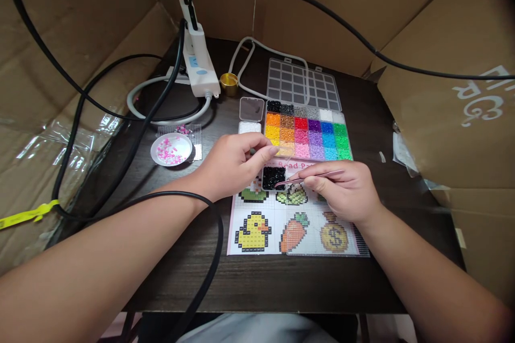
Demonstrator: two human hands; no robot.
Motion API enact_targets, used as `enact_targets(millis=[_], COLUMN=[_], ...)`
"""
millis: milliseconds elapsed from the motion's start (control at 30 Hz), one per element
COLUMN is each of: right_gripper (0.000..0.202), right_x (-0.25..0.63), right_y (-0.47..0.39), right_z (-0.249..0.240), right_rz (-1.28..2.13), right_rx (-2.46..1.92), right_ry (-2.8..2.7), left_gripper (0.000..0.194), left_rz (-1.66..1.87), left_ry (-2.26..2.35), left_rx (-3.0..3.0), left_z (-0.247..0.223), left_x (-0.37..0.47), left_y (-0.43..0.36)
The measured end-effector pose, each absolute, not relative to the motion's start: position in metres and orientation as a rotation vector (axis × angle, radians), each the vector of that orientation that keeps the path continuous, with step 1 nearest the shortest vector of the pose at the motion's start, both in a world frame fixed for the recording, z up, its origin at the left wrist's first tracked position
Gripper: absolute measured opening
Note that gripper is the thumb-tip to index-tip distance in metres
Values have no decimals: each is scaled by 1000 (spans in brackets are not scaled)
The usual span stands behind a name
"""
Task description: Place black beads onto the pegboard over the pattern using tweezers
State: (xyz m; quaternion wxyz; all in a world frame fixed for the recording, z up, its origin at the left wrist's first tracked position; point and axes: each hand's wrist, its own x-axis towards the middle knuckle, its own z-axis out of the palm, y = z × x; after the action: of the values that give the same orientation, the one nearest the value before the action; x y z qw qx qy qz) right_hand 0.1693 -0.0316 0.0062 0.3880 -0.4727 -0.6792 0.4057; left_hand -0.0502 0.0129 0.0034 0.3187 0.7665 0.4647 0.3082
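Note:
My left hand [241, 158] is closed on a small clear box of black beads [274, 177], thumb and fingers at its upper left; part of the grip is hidden. The box is tilted over the bead pattern sheet [270, 231]. My right hand [346, 187] pinches pink tweezers [322, 175], whose tips reach the black beads at the box's right edge. Whether a bead is between the tips is too small to tell. Printed on the sheet are a duck, a carrot and a money bag. Just behind my hands sits a sorting case of coloured beads [315, 123], its clear lid [303, 83] folded back.
At left, a white dish [172, 149] of pink and white beads rests partly on a clear pegboard [196, 134]. A small box of white beads [250, 127] stands beside the case. Behind are a gold cup [229, 83] and power strip [203, 72]. A black cable [219, 225] crosses my left forearm.

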Motion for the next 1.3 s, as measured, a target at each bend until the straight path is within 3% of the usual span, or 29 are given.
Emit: enact_targets(millis=[533,1300], right_gripper=[11,9], right_x=[180,211], right_y=[-31,-18], right_z=[3,3], right_rz=[1018,1298], right_rx=[-1210,-1144], right_ry=[-1674,-1798], left_gripper=[29,33], left_rz=[796,713], left_ry=[1226,1292], left_rx=[2011,1959], left_z=[5,10], left_x=[-52,-50], left_y=[13,12])
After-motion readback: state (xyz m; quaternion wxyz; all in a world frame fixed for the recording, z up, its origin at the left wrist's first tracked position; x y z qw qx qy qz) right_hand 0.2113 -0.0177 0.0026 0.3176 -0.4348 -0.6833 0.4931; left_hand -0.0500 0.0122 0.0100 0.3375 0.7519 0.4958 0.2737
